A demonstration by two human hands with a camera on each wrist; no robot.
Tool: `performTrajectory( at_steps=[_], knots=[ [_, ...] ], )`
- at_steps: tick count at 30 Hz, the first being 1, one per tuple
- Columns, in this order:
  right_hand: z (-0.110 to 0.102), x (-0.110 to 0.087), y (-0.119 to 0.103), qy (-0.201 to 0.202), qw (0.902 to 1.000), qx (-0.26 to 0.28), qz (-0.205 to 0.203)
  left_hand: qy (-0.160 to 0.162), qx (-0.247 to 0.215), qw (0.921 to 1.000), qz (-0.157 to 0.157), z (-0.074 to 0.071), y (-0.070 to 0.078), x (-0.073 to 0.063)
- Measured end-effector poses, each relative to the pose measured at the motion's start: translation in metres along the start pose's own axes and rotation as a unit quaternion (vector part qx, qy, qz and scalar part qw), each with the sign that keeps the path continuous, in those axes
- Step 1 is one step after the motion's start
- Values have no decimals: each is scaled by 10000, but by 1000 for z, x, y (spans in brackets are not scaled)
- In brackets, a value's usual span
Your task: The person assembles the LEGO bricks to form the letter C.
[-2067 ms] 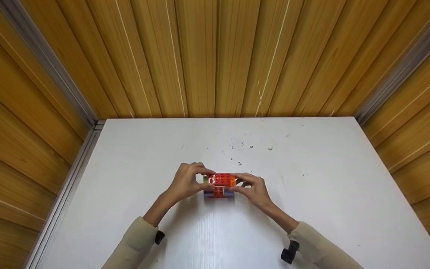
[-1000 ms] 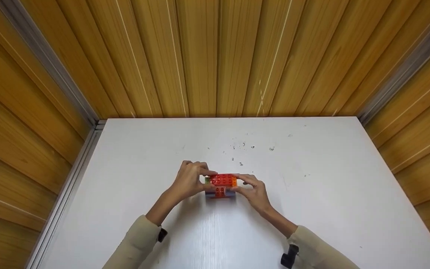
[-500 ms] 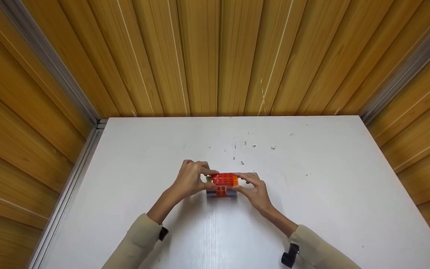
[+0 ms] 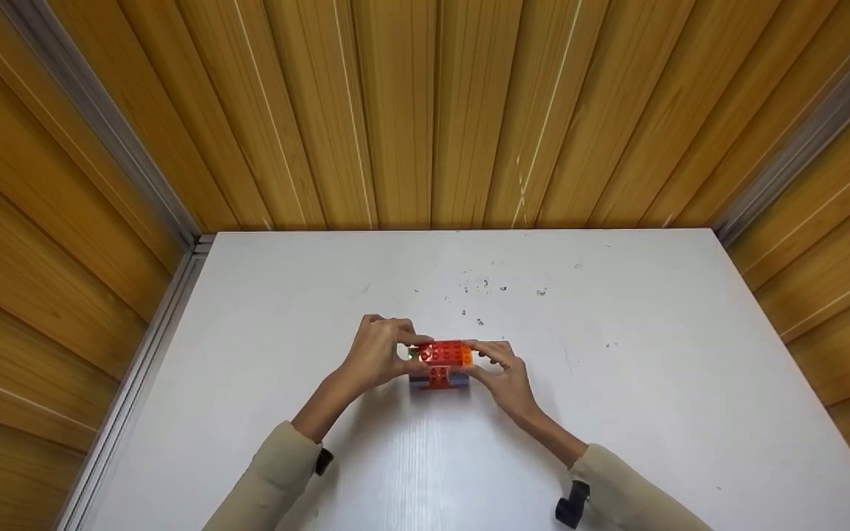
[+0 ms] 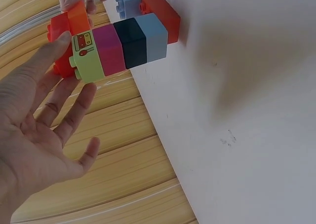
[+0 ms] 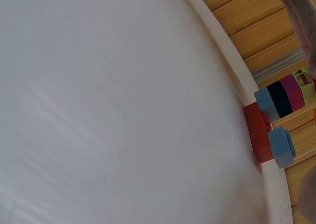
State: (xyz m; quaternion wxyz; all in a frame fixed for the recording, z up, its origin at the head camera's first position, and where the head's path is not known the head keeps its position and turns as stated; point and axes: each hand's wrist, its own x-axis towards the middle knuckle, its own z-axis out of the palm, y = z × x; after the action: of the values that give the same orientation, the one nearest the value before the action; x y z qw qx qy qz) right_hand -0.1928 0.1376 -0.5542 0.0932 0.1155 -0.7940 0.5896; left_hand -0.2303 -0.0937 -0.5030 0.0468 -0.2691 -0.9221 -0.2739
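A toy building-brick structure stands on the white table. In the left wrist view its column stacks a light blue brick (image 5: pixel 152 36), a black brick (image 5: pixel 131 42), a magenta brick (image 5: pixel 109 50) and a printed lime-green brick (image 5: pixel 89 61). Across the top lies a long red brick (image 4: pixel 441 352), with an orange brick (image 4: pixel 467 357) under its right end. My left hand (image 4: pixel 375 354) pinches the red brick's left end between thumb and finger. My right hand (image 4: pixel 506 376) pinches the orange end. At the bottom a red base brick (image 6: pixel 257 132) carries a second light blue brick (image 6: pixel 281 147).
The white table (image 4: pixel 285 287) has small dark marks (image 4: pixel 484 284) beyond the bricks. Wood-patterned walls (image 4: pixel 395 110) enclose its back and sides, with a metal rail (image 4: pixel 137 369) along the left edge. Black devices (image 4: pixel 572 505) sit at both sleeve cuffs.
My left fingertips have shifted slightly right along the red brick. Both hands keep their grip, and the structure stays put on the table while the head view drifts a little.
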Motion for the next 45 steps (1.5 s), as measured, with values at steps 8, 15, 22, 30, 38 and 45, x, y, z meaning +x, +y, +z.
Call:
performTrajectory(
  at_steps=[8, 15, 22, 30, 38, 45],
  knots=[
    [-3, -4, 1, -34, 10000, -33, -68, -45, 154, 9997, 160, 4, -3, -2],
    [-7, -6, -4, -164, 9959, -202, -865, 213, 45, 9993, 309, 7, -6, -6],
    [-10, -7, 14, 75, 9809, -593, -1849, 389, -947, 9943, 303, 14, -11, -13],
    [-14, -9, 32, -221, 9742, -798, -2098, 539, -1634, 9851, 78, 15, -16, -30],
    [-13, -11, 35, -393, 9695, -744, -2302, 301, -1594, 9867, -43, 20, -23, -61],
    [-14, -5, 37, -711, 9731, -684, -2081, -191, -1674, 9856, -146, 21, -27, -59]
  ],
)
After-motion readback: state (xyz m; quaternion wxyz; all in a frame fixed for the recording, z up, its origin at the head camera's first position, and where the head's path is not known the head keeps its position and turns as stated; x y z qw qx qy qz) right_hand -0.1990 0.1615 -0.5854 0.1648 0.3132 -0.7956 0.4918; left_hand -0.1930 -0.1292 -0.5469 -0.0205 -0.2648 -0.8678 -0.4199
